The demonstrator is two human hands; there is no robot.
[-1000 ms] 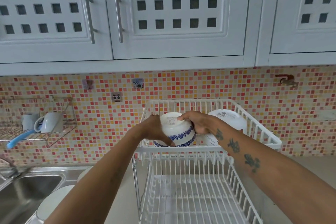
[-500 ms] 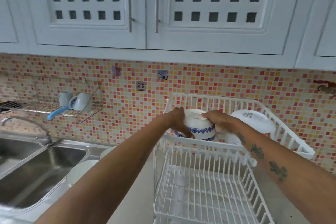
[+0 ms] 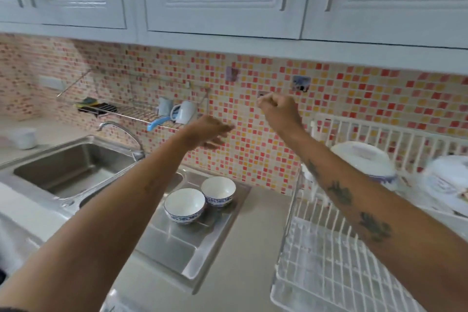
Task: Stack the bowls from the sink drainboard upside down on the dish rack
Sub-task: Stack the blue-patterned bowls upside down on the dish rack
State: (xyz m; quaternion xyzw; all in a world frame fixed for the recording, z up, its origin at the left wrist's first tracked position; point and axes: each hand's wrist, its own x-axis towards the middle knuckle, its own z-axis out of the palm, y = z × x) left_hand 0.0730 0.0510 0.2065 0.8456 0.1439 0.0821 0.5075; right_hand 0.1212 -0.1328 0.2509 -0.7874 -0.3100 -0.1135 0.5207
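Note:
Two white bowls with blue-patterned outsides stand upright on the steel drainboard: the near bowl and the far bowl, touching each other. On the upper tier of the white dish rack at the right, an upside-down bowl rests beside another blurred upturned dish. Both my hands are raised in front of the tiled wall, holding nothing. My left hand has loosely spread fingers. My right hand is curled into a loose fist.
The steel sink with its tap lies at the left. A wire wall shelf carries cups, a sponge and a blue brush. A small white container sits on the far-left counter. White cabinets hang overhead.
Both hands let go of the upside-down bowl on the rack's upper tier and moved left, away from it. The view swung left, bringing the drainboard bowls into sight.

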